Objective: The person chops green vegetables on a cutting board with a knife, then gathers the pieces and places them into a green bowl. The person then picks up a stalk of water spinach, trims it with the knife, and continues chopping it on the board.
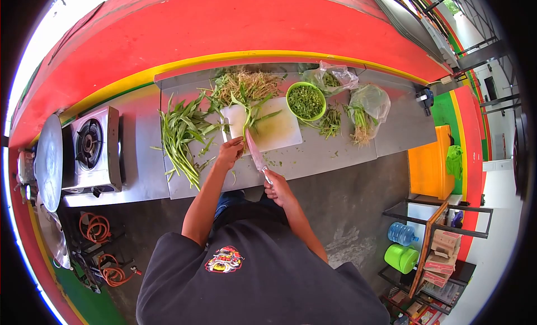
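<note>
Centre frame, I log: right hand closed round the handle of a knife, blade angled up onto the white cutting board, left hand pinching green stems just beside the blade.

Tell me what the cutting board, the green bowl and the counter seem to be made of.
Cutting board: probably plastic, matte white. Green bowl: likely plastic, bright uniform colour, smooth rim. Counter: apparently stainless steel, dull grey sheen.
</note>
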Action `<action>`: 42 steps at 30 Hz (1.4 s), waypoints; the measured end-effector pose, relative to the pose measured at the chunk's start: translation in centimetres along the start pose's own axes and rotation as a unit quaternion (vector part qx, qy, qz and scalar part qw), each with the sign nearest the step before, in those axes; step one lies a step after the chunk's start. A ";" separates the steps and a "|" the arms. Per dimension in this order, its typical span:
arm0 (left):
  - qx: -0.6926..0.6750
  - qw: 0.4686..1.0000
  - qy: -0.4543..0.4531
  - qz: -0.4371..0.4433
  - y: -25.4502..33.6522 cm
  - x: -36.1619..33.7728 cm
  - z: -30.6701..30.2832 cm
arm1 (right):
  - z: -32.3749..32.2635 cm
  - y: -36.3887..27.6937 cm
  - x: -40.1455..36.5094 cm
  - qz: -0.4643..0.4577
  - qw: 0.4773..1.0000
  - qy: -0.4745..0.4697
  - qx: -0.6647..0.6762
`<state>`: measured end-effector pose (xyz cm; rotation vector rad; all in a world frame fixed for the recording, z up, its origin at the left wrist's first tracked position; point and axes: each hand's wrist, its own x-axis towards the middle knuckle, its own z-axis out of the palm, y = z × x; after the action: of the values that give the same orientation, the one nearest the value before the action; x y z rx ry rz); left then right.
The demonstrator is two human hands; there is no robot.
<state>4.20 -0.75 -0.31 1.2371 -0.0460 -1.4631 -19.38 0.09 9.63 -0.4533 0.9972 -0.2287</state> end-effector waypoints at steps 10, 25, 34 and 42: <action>0.033 0.999 -0.019 -0.012 0.3 0.4 -0.8 | -0.3 -1.0 0.1 -0.012 0.994 0.053 -0.095; 0.208 0.961 0.063 0.170 -0.2 -1.7 -0.9 | 0.7 0.8 -0.1 -0.125 0.955 0.119 -0.241; 0.308 0.910 0.137 0.243 -1.6 -2.7 -0.2 | 0.7 0.8 0.0 -0.071 0.994 0.052 -0.062; 0.309 0.910 0.142 0.238 -2.0 -2.8 -0.2 | 0.9 1.0 0.8 -0.069 0.992 0.063 -0.087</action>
<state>2.29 2.08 0.09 1.7846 -0.6138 -0.8431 -18.20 0.92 9.00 -0.6748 1.1158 -0.2987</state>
